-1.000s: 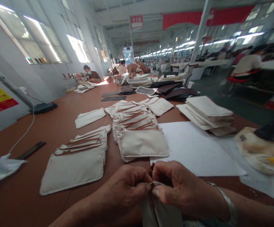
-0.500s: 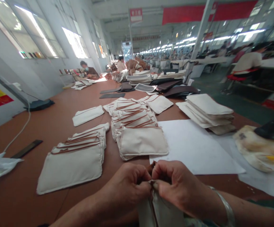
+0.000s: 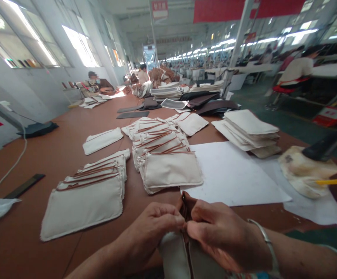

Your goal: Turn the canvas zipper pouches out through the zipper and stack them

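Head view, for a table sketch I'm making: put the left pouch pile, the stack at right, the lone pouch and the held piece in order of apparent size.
1. Left pouch pile
2. Stack at right
3. Lone pouch
Unranked: held piece, partly covered and cut off by the frame.

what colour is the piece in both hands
The piece is off-white with brown along the middle, best seen in the head view.

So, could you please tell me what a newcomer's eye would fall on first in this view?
Probably the left hand and right hand at the bottom centre, pinching a pale piece with a brown strip between them. Just beyond, overlapping cream pieces with brown edges lie mid-table on the brown tabletop, next to a white sheet on their right. High in the background, a red banner stands out.
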`<state>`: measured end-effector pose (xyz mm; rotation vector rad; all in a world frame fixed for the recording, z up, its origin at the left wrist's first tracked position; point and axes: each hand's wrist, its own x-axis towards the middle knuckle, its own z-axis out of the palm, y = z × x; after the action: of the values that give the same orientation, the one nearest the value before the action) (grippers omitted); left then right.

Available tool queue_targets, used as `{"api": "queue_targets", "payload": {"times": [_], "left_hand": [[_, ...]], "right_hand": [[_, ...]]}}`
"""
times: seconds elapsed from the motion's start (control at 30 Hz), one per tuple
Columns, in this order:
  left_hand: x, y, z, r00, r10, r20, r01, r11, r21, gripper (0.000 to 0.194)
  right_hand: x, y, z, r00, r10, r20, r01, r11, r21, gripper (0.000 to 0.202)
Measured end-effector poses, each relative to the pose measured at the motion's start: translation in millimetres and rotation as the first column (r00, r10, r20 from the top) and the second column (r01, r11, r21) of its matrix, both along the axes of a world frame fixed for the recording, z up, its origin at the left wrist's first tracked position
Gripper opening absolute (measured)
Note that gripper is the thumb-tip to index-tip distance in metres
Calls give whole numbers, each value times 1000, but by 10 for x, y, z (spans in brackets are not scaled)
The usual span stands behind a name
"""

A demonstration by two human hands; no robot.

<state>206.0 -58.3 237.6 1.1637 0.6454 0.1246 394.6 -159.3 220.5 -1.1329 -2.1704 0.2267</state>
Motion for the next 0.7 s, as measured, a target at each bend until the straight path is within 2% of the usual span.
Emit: {"api": "queue_targets", "payload": {"times": [0.13, 0.2, 0.27, 0.33, 0.4, 0.47, 0.53, 0.6, 0.7], "left_hand": [[18, -28, -13, 997, -21, -70, 24, 999, 32, 32], [-9, -31, -9, 994, -62, -92, 74, 989, 126, 34], [-53, -25, 5, 988, -119, -98, 140, 958, 250, 34], [-95, -15, 35, 981, -169, -96, 192, 917, 349, 33], [-119, -3, 76, 975, -195, -108, 222, 884, 411, 32], [-127, 5, 111, 972, -202, -120, 235, 863, 447, 32], [-129, 5, 124, 973, -203, -106, 230, 865, 447, 34], [-135, -6, 111, 976, -209, -67, 218, 890, 401, 37], [-148, -39, 72, 981, -193, -22, 191, 938, 290, 41]], "right_hand": [[-2, -57, 28, 985, 9, 175, -41, 983, 180, 21], [-21, -103, 30, 998, 43, 47, -50, 986, 158, 21], [-31, -144, 45, 974, 12, -227, -19, 999, -30, 22], [-19, -157, 86, 871, -155, -467, 7, 953, -303, 28], [16, -134, 146, 804, -265, -533, -49, 863, -502, 40], [61, -87, 206, 822, -226, -522, -140, 810, -570, 45], [89, -46, 241, 860, -136, -491, -208, 786, -582, 45], [84, -25, 236, 883, -63, -466, -225, 812, -538, 42], [35, -24, 178, 928, -11, -374, -141, 915, -378, 36]]}}
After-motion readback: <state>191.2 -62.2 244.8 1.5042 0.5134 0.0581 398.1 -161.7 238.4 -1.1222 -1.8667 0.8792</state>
